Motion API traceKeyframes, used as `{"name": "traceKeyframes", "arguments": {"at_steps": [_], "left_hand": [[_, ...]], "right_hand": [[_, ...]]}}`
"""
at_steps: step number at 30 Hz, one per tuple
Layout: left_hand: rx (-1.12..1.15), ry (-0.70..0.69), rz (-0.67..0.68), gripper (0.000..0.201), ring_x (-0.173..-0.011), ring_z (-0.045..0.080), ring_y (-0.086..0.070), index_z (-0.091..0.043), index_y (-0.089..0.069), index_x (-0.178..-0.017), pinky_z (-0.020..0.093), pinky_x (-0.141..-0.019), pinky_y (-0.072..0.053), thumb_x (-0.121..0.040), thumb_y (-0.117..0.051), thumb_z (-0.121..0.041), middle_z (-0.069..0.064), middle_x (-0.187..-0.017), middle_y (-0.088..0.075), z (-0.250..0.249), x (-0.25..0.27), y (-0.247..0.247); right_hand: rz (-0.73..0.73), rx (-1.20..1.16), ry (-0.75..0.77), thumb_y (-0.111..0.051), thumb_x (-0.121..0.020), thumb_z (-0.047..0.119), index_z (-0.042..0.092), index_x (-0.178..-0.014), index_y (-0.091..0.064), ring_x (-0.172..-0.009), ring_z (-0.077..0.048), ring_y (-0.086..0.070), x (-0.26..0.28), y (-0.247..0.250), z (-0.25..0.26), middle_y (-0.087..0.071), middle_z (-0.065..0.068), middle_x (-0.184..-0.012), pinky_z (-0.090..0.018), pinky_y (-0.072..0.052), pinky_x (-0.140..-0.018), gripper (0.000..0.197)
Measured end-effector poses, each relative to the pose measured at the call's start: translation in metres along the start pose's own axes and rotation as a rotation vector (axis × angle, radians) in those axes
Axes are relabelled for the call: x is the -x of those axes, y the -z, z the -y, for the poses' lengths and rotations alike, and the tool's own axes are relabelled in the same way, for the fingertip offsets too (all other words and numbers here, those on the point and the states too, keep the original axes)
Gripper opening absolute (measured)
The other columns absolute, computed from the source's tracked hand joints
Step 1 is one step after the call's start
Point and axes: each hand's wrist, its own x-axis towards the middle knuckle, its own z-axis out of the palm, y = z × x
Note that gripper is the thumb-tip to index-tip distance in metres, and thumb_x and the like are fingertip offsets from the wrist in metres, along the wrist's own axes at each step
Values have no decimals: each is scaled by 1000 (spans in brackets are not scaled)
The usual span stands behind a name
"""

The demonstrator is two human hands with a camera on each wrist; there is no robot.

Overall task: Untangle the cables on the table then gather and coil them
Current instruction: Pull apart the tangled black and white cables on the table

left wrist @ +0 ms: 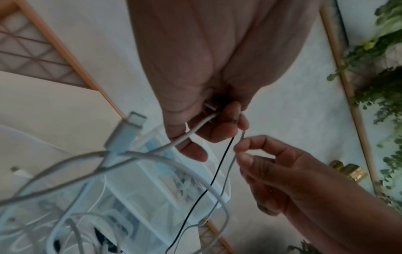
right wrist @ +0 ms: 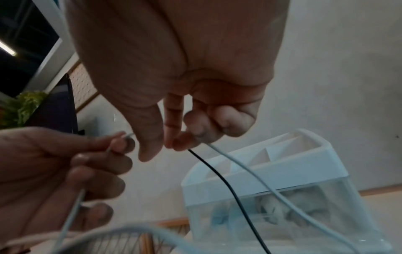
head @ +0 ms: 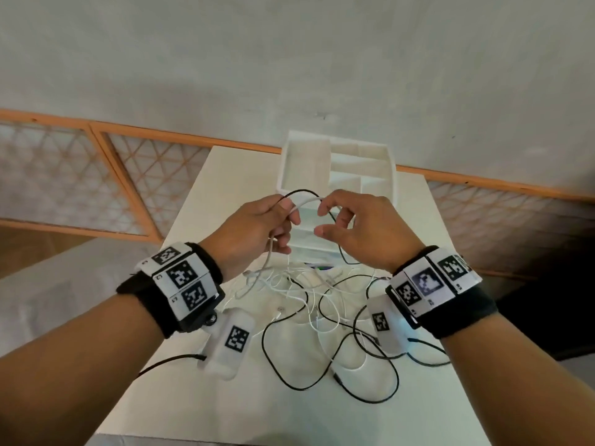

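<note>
White and black strands are lifted together above the table (head: 199,252), just in front of the white organizer box (head: 335,169). The white cable (head: 306,202) is gripped in the left hand (head: 257,233), fingers curled round it, with its length trailing down through the palm toward the tangle (head: 309,304) lying on the table nearer than the box. The black cable (head: 299,192) arches between both hands; it is pinched, along with the white strand, by thumb and fingertips of the right hand (head: 357,230). Both cables are judged light, thin and limp, holding loops loosely and snagging at crossings. The white jacket looks smooth and likely slippery. A hold close to a crossing, not at the plug ends, is judged best, since a pull on a connector could tighten knots. Most of the heap nearer than the box is not yet sorted.
</note>
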Motion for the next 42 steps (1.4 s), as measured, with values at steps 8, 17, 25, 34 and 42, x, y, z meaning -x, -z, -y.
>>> {"name": "traceKeyframes", "arguments": {"at_steps": [8, 17, 25, 34, 42], "left_hand": [[35, -26, 82, 32, -59, 16, -36, -8, -63, -94, 27, -59, -36, -104, -41, -30, 0, -66, -37, 11, 3, 8], [-264, 147, -206, 39, -65, 15, -53, -14, -53, -74, 22, -69, -43, -106, -39, -31, -2, -63, -43, 53, 10, 49], [-260, 158, -191, 37, -66, 15, -48, -15, -56, -82, 31, -67, -37, -106, -37, -35, -1, -68, -44, 30, -1, 51], [-165, 130, -142, 39, -49, 11, -21, -17, -42, -73, 24, -43, -26, -104, -41, -40, -6, -60, -28, 23, -12, 33], [-279, 211, -197, 47, -42, 12, -24, -17, -35, -67, 25, -45, -28, -100, -47, -48, -8, -51, -32, 43, -13, 34]], "right_hand": [[-297, 7, 27, -73, -85, 43, 30, -82, -63, -54, -7, -55, -10, 3, 6, -61, 8, -57, -31, -49, -60, 16], [-796, -272, -359, -46, -91, 65, 29, -98, -64, -58, -23, -67, -34, 63, -58, -73, -4, -70, -40, -57, -60, 41], [-608, -508, -386, -40, -96, 47, 21, -107, -53, -58, -22, -68, -53, 89, -74, -64, -5, -102, -29, -49, -50, 31], [-789, -463, 52, -44, -96, 42, 27, -114, -48, -76, -27, -73, -62, 144, -49, -56, 11, -127, -33, -51, -55, 23], [-511, -481, -125, -56, -91, 23, 30, -106, -52, -66, -26, -70, -56, 96, -106, -59, -2, -123, -28, -47, -46, 17]]}}
